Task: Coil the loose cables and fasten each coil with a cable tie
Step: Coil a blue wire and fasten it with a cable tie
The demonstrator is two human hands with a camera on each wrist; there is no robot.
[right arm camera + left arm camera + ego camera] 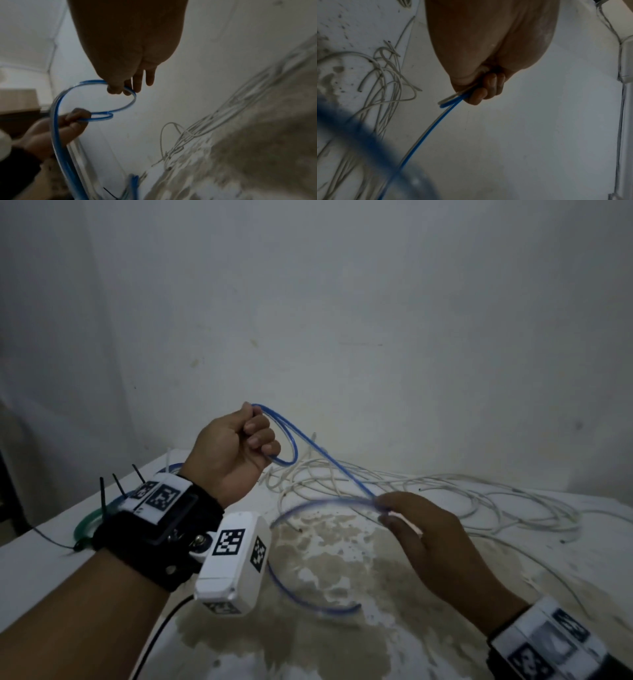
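White tabletop [428, 642], stained brown across its middle, butts against a plain pale wall [376, 302]. Left hand [233, 455] clenched round a small loop of thin blue plastic cable [329, 460], raised above the far-left corner. Right hand [435, 537] pinches the same cable lower down. Tangled white cables [462, 491] lie along the far edge. Black cable ties [118, 486] near the left edge.

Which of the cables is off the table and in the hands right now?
The blue cable: left hand grips its small loop, right hand pinches it further along. The white cables lie loose on the table.
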